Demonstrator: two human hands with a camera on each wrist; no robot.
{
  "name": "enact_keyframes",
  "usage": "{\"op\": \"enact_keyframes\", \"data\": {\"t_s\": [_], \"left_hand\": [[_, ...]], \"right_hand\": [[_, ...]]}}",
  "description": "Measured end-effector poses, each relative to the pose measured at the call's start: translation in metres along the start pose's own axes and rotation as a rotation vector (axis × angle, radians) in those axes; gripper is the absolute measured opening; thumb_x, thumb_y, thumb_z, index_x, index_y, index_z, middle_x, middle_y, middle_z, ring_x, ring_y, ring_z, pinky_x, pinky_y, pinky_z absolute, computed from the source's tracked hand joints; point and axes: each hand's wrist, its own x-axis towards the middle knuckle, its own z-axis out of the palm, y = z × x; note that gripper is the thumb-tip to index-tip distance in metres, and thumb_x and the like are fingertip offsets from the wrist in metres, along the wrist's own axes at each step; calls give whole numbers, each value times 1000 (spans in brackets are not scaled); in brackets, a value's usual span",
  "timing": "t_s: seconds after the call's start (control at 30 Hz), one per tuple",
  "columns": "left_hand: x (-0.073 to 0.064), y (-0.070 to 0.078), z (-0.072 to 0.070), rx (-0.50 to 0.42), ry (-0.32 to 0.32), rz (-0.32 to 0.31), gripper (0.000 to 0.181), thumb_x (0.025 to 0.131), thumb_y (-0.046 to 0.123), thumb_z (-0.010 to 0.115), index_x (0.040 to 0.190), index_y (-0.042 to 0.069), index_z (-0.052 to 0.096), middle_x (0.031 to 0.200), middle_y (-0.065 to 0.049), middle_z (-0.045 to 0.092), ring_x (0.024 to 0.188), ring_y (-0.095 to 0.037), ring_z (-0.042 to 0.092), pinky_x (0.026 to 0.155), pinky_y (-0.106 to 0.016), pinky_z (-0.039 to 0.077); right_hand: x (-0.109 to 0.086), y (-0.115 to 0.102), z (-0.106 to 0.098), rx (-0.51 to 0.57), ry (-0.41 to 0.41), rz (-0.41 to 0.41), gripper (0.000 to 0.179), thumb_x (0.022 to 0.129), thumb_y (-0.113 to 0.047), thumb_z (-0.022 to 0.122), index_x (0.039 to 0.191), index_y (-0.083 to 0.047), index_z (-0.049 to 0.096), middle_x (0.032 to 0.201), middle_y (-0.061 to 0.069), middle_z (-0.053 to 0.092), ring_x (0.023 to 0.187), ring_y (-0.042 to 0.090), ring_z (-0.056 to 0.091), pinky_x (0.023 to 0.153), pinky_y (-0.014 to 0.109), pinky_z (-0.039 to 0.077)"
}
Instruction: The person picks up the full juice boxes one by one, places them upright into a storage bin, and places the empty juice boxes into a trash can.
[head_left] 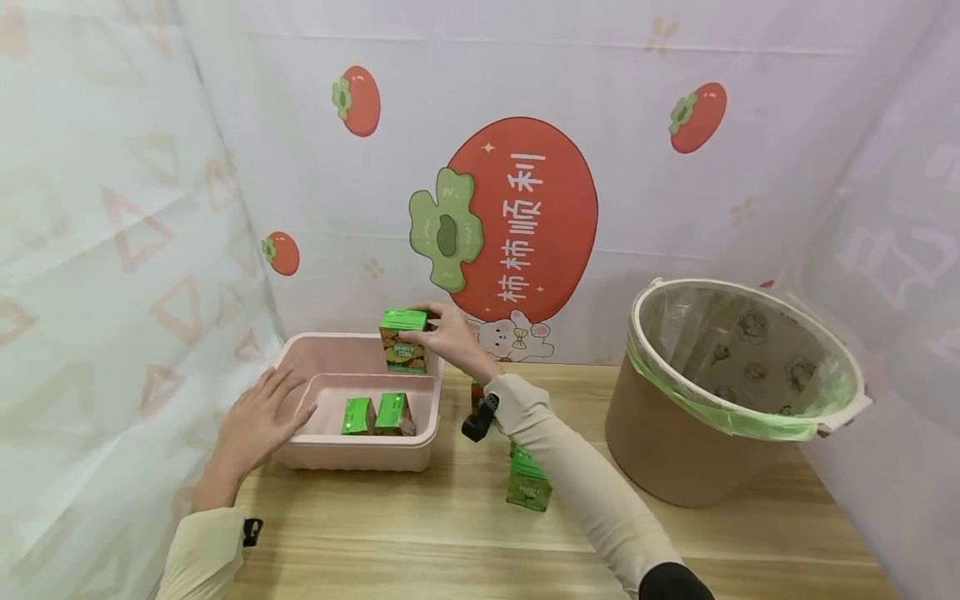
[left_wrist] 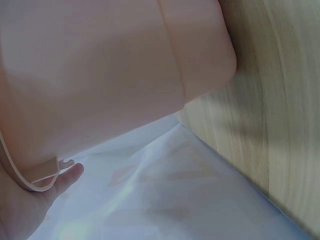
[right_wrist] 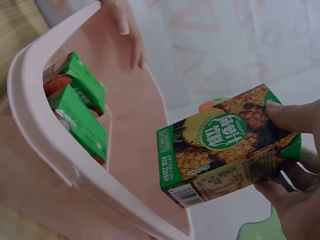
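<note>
Pale wood-grain tabletop (head_left: 360,533), white persimmon-printed sheeting (head_left: 637,192) at far side, right hand (head_left: 453,337) pinching green-topped cardboard juice box (head_left: 396,356) above pink rectangular plastic bin (head_left: 352,456), left hand (head_left: 251,421) loosely spread at its left rim

At left, I am holding the left hand (head_left: 251,422) back upward, fingers (head_left: 272,387) extended; from the near right, my right arm (head_left: 581,471) is slanting toward the far side, its right hand (head_left: 453,335) pinching firmly.
</note>
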Motion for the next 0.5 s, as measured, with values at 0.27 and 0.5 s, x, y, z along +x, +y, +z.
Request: {"op": "enact_keyframes", "data": {"t_s": [0.27, 0.5], "left_hand": [[-2, -2, 3, -7, 14, -3, 58, 102, 47, 65, 145, 8, 59, 158, -26, 47, 147, -53, 36, 112, -71, 34], [0, 2, -2, -4, 4, -5, 59, 101, 47, 65, 145, 9, 60, 157, -27, 48, 147, -53, 37, 113, -70, 34]], "right_hand": [[9, 16, 31, 36, -3, -12, 45, 95, -4, 80, 137, 2, 64, 129, 21, 67, 114, 33, 72, 81, 29, 63], [8, 38, 53, -65, 0, 13, 43, 93, -7, 82, 133, 0, 67, 122, 19, 72, 105, 25, 73, 81, 26, 61]]}}
